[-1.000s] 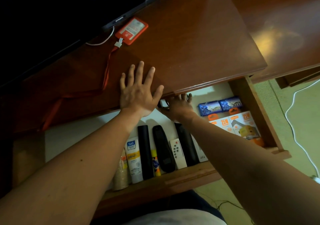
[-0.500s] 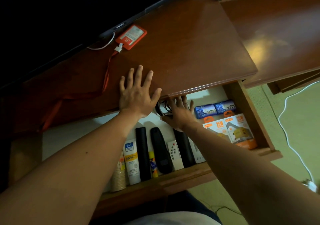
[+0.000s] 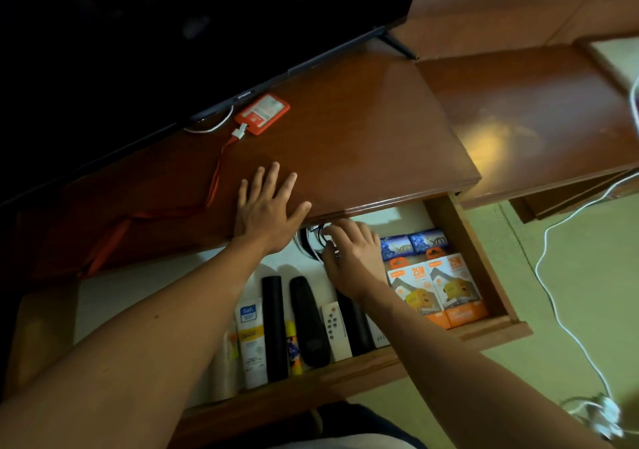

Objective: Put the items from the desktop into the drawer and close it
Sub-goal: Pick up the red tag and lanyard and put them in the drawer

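Two hands are in my view over the pulled-out drawer (image 3: pixel 484 258), which sits under the near edge of the brown wooden worktop (image 3: pixel 363 144) and is already well filled. Along its near wall lie a white tube (image 3: pixel 250 341), two black remotes (image 3: pixel 308 324), a small white remote (image 3: pixel 334 331) and another dark remote partly under my right forearm; at the right stand two orange charger boxes (image 3: pixel 439 289), with two blue packets (image 3: pixel 413 243) just beyond them. My left hand (image 3: pixel 266 213) lies flat on the worktop at its near edge, fingers spread wide, its grip holding nothing. My right hand (image 3: pixel 352 255) is inside the drawer toward the far side, its fingers curled down onto a bundle of black cable (image 3: pixel 309 241) that lies half under the worktop's lip; the grip looks narrow and touches the cable, though I cannot tell whether it really clasps it. On the worktop a red card holder (image 3: pixel 262 113) with its red lanyard (image 3: pixel 216 179) lies by the lower edge of the dark television (image 3: pixel 173 33), well apart from both hands.
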Tool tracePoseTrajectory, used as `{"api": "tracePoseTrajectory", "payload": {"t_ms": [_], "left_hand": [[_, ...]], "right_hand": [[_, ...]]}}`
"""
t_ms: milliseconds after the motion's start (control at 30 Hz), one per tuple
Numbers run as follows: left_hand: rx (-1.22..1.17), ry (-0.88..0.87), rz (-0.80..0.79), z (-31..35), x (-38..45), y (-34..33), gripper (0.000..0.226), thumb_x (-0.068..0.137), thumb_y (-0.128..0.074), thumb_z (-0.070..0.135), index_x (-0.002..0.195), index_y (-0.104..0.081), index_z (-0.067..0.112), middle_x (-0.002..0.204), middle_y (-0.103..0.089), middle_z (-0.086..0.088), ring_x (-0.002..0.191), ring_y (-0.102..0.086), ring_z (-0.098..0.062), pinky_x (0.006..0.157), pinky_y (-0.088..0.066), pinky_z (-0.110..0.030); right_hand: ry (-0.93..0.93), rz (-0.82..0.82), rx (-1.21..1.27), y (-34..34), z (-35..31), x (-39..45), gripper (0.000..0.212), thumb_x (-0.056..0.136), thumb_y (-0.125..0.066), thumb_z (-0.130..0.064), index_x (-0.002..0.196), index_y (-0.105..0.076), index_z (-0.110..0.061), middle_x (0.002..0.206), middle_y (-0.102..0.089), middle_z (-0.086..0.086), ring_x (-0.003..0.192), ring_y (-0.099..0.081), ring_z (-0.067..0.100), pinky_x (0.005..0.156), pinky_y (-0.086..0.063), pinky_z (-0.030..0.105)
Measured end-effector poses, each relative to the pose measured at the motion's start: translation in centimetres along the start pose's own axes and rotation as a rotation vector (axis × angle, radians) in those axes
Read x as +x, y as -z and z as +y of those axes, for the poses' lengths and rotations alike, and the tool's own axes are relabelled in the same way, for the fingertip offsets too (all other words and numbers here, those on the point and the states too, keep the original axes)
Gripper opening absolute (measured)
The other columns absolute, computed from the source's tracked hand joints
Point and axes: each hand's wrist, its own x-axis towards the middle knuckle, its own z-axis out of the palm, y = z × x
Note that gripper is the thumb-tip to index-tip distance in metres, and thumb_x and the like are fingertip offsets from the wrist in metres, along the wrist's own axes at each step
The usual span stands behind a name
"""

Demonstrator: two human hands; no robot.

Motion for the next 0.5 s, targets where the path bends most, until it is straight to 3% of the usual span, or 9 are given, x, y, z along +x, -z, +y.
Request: {"api": "tracePoseTrajectory", "payload": {"t_ms": [200, 367, 500], "left_hand": [[-0.009, 0.069, 0.001, 0.1, 0.2, -0.1, 0.076, 0.093, -0.014, 0.075, 0.159, -0.011, 0.036, 0.169, 0.003, -0.004, 0.154, 0.008, -0.027, 0.124, 0.004, -0.050], [-0.007, 0.268, 0.061, -1.5, 0.4, 0.1, 0.076, 0.094, -0.017, 0.072, 0.159, -0.013, 0.033, 0.169, -0.001, -0.006, 0.154, 0.003, -0.030, 0.123, 0.001, -0.052], [0.024, 0.265, 0.133, -2.8, 0.1, 0.0, 0.076, 0.093, -0.021, 0.069, 0.158, -0.022, 0.030, 0.168, -0.013, -0.010, 0.153, -0.008, -0.033, 0.123, -0.007, -0.053]], "right_hand": [[-0.006, -0.068, 0.023, 0.4, 0.2, 6.3, 0.032, 0.090, -0.050, -0.030, 0.117, -0.063, -0.019, 0.127, -0.056, 0.007, 0.112, -0.051, 0.033, 0.088, -0.043, 0.050], [-0.016, -0.303, 0.004, -0.6, 0.1, 12.3, 0.042, 0.097, -0.041, -0.033, 0.138, -0.048, -0.024, 0.160, -0.029, 0.007, 0.146, -0.023, 0.032, 0.110, -0.024, 0.058], [0.092, -0.386, -0.009, -2.2, -0.6, 17.0, 0.045, 0.101, -0.039, -0.032, 0.145, -0.040, -0.021, 0.166, -0.016, 0.007, 0.152, -0.012, 0.032, 0.114, -0.018, 0.062]]}}
